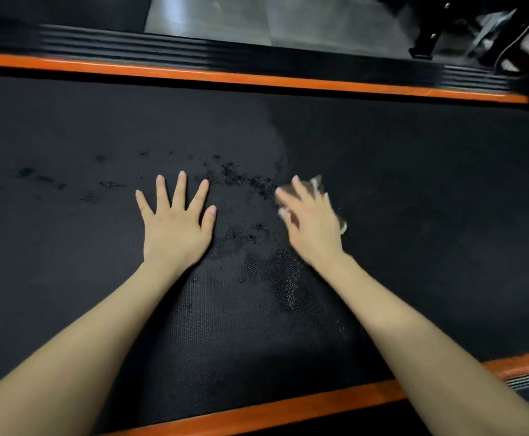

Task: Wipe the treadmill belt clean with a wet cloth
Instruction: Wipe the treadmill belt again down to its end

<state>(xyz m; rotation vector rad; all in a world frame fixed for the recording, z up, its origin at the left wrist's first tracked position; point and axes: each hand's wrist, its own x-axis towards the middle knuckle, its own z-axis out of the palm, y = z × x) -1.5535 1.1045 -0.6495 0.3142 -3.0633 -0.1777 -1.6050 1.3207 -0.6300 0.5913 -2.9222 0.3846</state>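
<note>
My left hand lay splayed on the black, wet-speckled belt; my right hand pressed the blurred cloth flat-fingered

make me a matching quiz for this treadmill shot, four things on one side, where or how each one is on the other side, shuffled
Things:
1. left hand
2. cloth
3. far orange strip
4. wet patches

States:
A. mostly hidden under the right hand
B. runs between the belt and a ribbed black rail
C. flat on the belt, fingers spread
D. speckled on the belt between the two hands

Pairs: 1-C; 2-A; 3-B; 4-D
</note>
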